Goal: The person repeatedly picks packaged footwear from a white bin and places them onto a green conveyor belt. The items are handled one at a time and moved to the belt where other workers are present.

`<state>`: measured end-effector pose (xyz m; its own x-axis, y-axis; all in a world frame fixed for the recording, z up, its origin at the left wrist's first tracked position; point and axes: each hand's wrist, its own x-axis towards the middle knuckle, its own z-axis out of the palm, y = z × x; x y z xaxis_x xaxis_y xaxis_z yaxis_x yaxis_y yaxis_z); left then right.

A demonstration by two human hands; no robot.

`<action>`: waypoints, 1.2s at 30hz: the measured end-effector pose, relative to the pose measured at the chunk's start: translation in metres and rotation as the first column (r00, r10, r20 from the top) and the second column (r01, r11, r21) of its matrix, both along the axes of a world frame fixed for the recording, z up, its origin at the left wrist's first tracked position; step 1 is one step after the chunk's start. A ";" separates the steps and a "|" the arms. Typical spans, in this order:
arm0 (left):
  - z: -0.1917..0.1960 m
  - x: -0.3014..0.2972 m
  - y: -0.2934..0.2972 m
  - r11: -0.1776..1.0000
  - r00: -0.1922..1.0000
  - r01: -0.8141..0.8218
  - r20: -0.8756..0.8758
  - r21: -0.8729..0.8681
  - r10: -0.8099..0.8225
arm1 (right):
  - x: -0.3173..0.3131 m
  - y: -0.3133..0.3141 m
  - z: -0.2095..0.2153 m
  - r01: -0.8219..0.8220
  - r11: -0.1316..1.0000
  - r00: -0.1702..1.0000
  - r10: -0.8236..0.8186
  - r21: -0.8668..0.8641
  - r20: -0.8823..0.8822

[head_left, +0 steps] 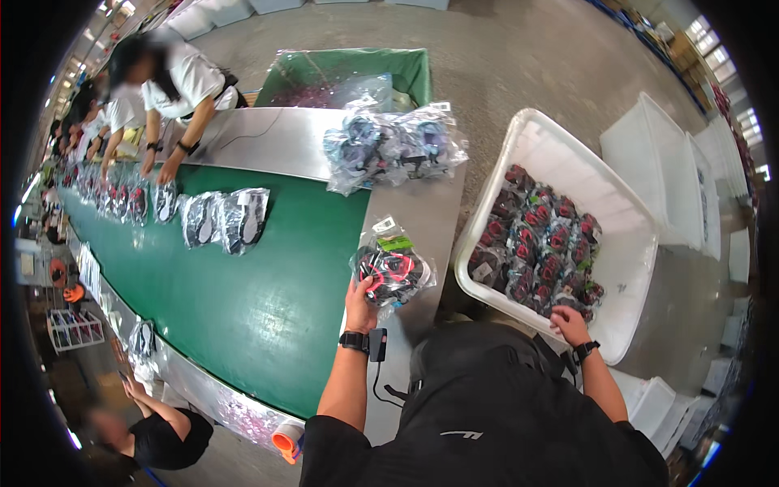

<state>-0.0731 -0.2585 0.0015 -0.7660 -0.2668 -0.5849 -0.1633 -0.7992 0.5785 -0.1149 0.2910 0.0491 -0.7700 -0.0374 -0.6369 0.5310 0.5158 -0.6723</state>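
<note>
My left hand is closed on a clear bag of shoes, black with pink-red trim and a green tag. It holds the bag over the metal end of the conveyor table. My right hand hangs over the near side of a white plastic bin, its fingers curled in with nothing visible in them. Inside the bin lie several bagged shoes in black and red, close to my right fingertips.
A green conveyor belt carries bagged grey shoes from the far left. Bagged bluish shoes are heaped at its far corner, before a green-lined container. Several co-workers stand along the belt. Stacked white bins stand at right.
</note>
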 end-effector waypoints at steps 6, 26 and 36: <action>0.036 -0.035 0.051 0.968 0.974 0.210 0.060 0.136 -0.220 | -0.044 -0.060 0.063 -0.173 0.984 0.961 0.161 -0.035 -0.225; 0.182 -0.074 0.215 0.817 0.815 0.393 -0.253 -0.421 -0.522 | -0.078 -0.095 0.158 -0.034 0.832 0.957 -0.133 -0.554 -0.259; 0.223 -0.060 0.315 0.623 0.671 0.482 -0.197 -0.616 -0.714 | -0.061 0.005 0.161 -0.005 0.759 0.966 -0.164 -0.651 -0.198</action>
<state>-0.1326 0.0566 0.2240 -0.9721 0.1947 -0.1311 -0.1697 -0.1969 0.9656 -0.1764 0.2962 0.2100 -0.9079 -0.3033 -0.2894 0.3375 -0.1194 -0.9337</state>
